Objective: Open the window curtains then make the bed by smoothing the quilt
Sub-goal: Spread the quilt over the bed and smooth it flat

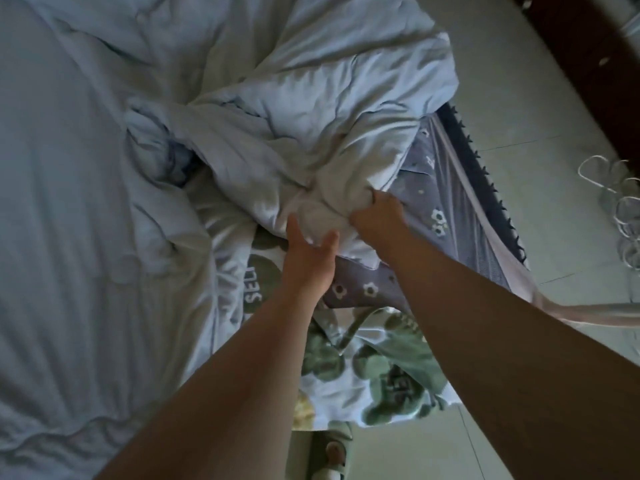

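Lower centre, a green-flowered white sheet [388, 379] lies bared. Mid-frame, the left hand [306, 252] spreads its fingers against the crumpled pale-blue quilt [277, 109]; the right hand [379, 216] clamps its fingers on the bunched edge. Smoothing looks barely begun, and the curtains are out of view. White wire hangers [623, 202] litter the floor at the right edge.

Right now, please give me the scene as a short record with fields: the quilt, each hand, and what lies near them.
quilt: light blue, bunched in a heap near the bed's edge, not yet smooth
right hand: grips the bunched end of the quilt
left hand: fingers spread, touching the same bunch
flowered sheet: grey, showing beside the heap
floor tiles: pale, beside the bed
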Action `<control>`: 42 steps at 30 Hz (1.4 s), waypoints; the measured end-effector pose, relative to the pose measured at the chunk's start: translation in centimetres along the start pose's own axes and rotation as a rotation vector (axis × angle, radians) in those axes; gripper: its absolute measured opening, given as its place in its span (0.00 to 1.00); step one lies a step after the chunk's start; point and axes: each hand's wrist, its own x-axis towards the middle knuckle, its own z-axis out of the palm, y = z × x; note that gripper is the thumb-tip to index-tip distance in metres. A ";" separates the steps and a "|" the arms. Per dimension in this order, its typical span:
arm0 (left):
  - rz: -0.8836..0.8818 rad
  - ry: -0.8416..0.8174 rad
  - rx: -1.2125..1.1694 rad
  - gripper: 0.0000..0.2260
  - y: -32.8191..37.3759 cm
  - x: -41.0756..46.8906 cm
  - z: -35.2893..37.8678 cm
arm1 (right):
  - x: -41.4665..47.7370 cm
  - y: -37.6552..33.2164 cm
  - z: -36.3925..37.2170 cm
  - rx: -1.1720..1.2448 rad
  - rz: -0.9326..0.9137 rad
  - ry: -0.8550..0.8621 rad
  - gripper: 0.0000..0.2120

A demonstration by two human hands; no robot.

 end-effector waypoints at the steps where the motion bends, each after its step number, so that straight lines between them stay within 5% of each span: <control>1: 0.004 0.009 -0.049 0.34 0.2 0.4 0.5 | 0.3 0.0 -0.2 0.073 0.015 -0.050 0.19; 5: 0.240 0.166 0.059 0.24 1.2 1.9 0.2 | 1.0 -1.7 -0.1 0.200 -0.006 -0.278 0.20; 8: 0.468 0.459 0.191 0.13 3.0 3.7 -2.8 | 1.1 -5.6 0.9 0.310 -0.177 -0.316 0.20; 10: 0.602 0.751 0.218 0.17 4.2 6.2 -6.5 | 1.0 -8.8 1.5 0.405 -0.291 -0.373 0.22; 13: 0.408 1.050 0.222 0.22 5.2 9.4 -13.0 | 0.6 -12.0 2.5 0.242 -0.464 -0.441 0.26; 16: -0.004 0.839 0.332 0.30 3.9 9.4 -14.5 | 1.7 -10.5 3.7 -0.183 -0.473 -0.449 0.24; 19: 0.013 0.740 0.480 0.37 2.0 7.2 -11.3 | 2.0 -6.8 3.4 -0.758 -0.271 -0.387 0.30; 21: 0.040 0.662 0.531 0.40 1.1 5.9 -8.7 | 1.2 -4.2 2.6 -0.923 -0.129 -0.358 0.41; 25: -0.043 0.508 0.591 0.44 -0.1 4.9 -4.7 | -0.1 -1.0 1.7 -0.913 0.019 -0.322 0.38; 30: -0.049 0.545 0.635 0.50 -1.2 4.0 -2.8 | -0.9 0.9 1.0 -0.941 -0.118 -0.264 0.21; 39: -0.346 0.400 0.504 0.50 -2.4 -1.0 5.6 | 0.3 8.1 -8.7 -1.068 -0.244 -0.095 0.16; 42: -0.376 0.235 0.432 0.47 -2.2 -2.8 9.8 | 0.3 11.8 -12.7 -1.147 -0.197 -0.093 0.16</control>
